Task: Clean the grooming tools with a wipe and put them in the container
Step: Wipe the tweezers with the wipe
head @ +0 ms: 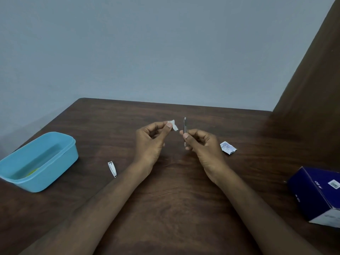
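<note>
The right hand (200, 144) pinches a thin, stiff, probably slippery metal tool (184, 130) at mid-shaft. The left hand (152, 138) pinches a soft wipe (173, 124).

Bare table (174, 199) lay between hands and container (39, 161); only nail clipper (112, 169) lay on that path. Torn wrapper (228, 147), blue box (316, 196) crowded right side.

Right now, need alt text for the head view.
Over a dark wooden table, the left hand pinches a small white wipe beside a slim metal tool held upright by the right hand. A nail clipper lies near a blue container.
</note>
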Tool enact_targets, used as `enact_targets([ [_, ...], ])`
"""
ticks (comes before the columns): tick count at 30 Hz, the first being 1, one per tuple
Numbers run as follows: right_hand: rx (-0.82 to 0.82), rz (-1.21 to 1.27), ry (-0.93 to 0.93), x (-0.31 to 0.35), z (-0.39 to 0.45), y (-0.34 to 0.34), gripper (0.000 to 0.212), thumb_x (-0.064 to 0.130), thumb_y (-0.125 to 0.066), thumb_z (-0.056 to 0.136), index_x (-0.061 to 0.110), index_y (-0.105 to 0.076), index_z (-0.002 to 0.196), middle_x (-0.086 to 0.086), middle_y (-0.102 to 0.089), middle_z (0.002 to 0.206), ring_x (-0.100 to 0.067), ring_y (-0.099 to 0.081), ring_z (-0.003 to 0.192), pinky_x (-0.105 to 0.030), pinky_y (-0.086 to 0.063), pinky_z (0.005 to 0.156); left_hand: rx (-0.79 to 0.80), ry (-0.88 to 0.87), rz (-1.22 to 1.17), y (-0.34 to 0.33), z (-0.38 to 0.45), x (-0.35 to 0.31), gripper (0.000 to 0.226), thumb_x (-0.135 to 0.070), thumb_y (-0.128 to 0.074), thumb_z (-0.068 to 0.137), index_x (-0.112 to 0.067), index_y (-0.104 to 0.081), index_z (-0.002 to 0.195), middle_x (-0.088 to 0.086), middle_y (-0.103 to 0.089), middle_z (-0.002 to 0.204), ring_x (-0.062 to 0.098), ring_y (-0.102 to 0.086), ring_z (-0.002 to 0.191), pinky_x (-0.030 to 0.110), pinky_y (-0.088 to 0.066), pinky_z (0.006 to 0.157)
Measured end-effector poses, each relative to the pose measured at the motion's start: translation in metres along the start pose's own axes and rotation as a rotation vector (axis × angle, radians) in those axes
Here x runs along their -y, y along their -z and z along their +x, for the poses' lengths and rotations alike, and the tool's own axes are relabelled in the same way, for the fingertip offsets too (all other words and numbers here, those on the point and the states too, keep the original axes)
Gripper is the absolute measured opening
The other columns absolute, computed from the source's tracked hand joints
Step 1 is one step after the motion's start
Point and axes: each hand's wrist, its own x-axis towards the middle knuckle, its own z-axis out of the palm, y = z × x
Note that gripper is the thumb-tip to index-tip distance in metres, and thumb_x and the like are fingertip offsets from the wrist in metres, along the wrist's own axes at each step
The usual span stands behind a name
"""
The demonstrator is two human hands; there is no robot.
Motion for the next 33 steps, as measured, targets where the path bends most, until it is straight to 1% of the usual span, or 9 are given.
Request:
enact_targets([
  [6, -0.031, -0.062, 0.127, -0.001, 0.002, 0.0, 0.01, 0.009, -0.073, 0.099, 0.009, -0.079, 0.108, 0.0, -0.076, 0.083, -0.009, -0.067, 0.073, -0.024, -0.057, 0.073, 0.034, -0.027, 0.101, 0.002, 0.0, 0.004, 0.014, -0.023, -0.078, 0.097, -0.017, -0.084, 0.108, 0.001, -0.083, 0.092, -0.001, -0.055, 0.054, 0.016, -0.046, 0.051],
  [10, -0.031, -0.168, 0.159, -0.008, 0.002, -0.001, 0.009, 0.009, -0.076, 0.097, 0.018, -0.074, 0.1, -0.002, -0.077, 0.083, -0.02, -0.077, 0.076, -0.044, -0.066, 0.077, 0.098, -0.038, 0.101, 0.001, -0.002, 0.002, 0.013, -0.024, -0.077, 0.098, -0.019, -0.084, 0.109, -0.004, -0.084, 0.097, 0.003, -0.061, 0.065, 0.018, -0.048, 0.054],
  [12, -0.043, -0.198, 0.162, -0.011, 0.001, -0.001, 0.009, 0.011, -0.079, 0.095, 0.018, -0.074, 0.097, -0.004, -0.077, 0.08, -0.022, -0.078, 0.075, -0.048, -0.067, 0.074, 0.148, -0.043, 0.089, 0.001, -0.002, 0.001, 0.013, -0.023, -0.077, 0.098, -0.02, -0.083, 0.109, -0.004, -0.083, 0.099, 0.01, -0.062, 0.071, 0.02, -0.049, 0.055],
  [15, -0.062, -0.232, 0.176, -0.01, 0.001, 0.001, 0.008, 0.013, -0.082, 0.093, 0.016, -0.074, 0.094, -0.003, -0.078, 0.078, -0.021, -0.078, 0.074, -0.046, -0.066, 0.07, 0.175, -0.067, 0.109, 0.0, -0.003, 0.002, 0.016, -0.024, -0.079, 0.096, -0.018, -0.084, 0.11, -0.002, -0.083, 0.096, 0.013, -0.06, 0.069, 0.022, -0.048, 0.054],
  [19, -0.036, -0.294, 0.205, -0.005, -0.001, 0.003, 0.01, 0.011, -0.083, 0.091, 0.014, -0.074, 0.09, -0.003, -0.079, 0.075, -0.018, -0.078, 0.071, -0.036, -0.062, 0.066, 0.184, -0.095, 0.103, 0.0, -0.003, 0.004, 0.015, -0.021, -0.084, 0.091, -0.011, -0.084, 0.103, 0.001, -0.084, 0.092, -0.002, -0.068, 0.068, 0.015, -0.05, 0.065],
  [22, -0.013, -0.359, 0.252, -0.004, -0.002, 0.003, 0.014, 0.01, -0.085, 0.089, 0.018, -0.074, 0.085, 0.002, -0.078, 0.073, -0.015, -0.077, 0.069, -0.038, -0.063, 0.068, 0.195, -0.111, 0.148, 0.0, -0.001, 0.008, 0.016, -0.029, -0.087, 0.089, -0.016, -0.084, 0.098, -0.001, -0.083, 0.092, 0.011, -0.079, 0.086, 0.028, -0.058, 0.08],
  [27, -0.042, -0.356, 0.266, -0.005, -0.003, 0.002, 0.013, 0.009, -0.085, 0.087, 0.019, -0.077, 0.089, 0.004, -0.078, 0.075, -0.015, -0.077, 0.071, -0.04, -0.065, 0.071, 0.219, -0.094, 0.213, 0.001, 0.0, 0.01, 0.016, -0.037, -0.085, 0.09, -0.023, -0.08, 0.094, -0.004, -0.081, 0.091, 0.023, -0.078, 0.083, 0.041, -0.055, 0.071],
  [30, -0.033, -0.321, 0.255, -0.006, -0.003, 0.002, 0.016, 0.01, -0.082, 0.087, 0.021, -0.08, 0.098, 0.003, -0.08, 0.08, -0.019, -0.079, 0.077, -0.047, -0.067, 0.076, 0.25, -0.146, 0.281, 0.002, 0.0, 0.01, 0.015, -0.039, -0.082, 0.094, -0.025, -0.076, 0.092, -0.005, -0.078, 0.09, 0.029, -0.064, 0.063, 0.05, -0.049, 0.054],
  [33, 0.0, -0.332, 0.213, -0.006, -0.001, 0.002, 0.022, 0.004, -0.082, 0.087, 0.022, -0.08, 0.1, 0.003, -0.08, 0.084, -0.017, -0.078, 0.08, -0.047, -0.066, 0.082, 0.239, -0.125, 0.195, 0.0, -0.002, 0.003, 0.013, -0.032, -0.078, 0.098, -0.019, -0.078, 0.096, -0.003, -0.079, 0.093, 0.022, -0.062, 0.064, 0.042, -0.046, 0.052],
])
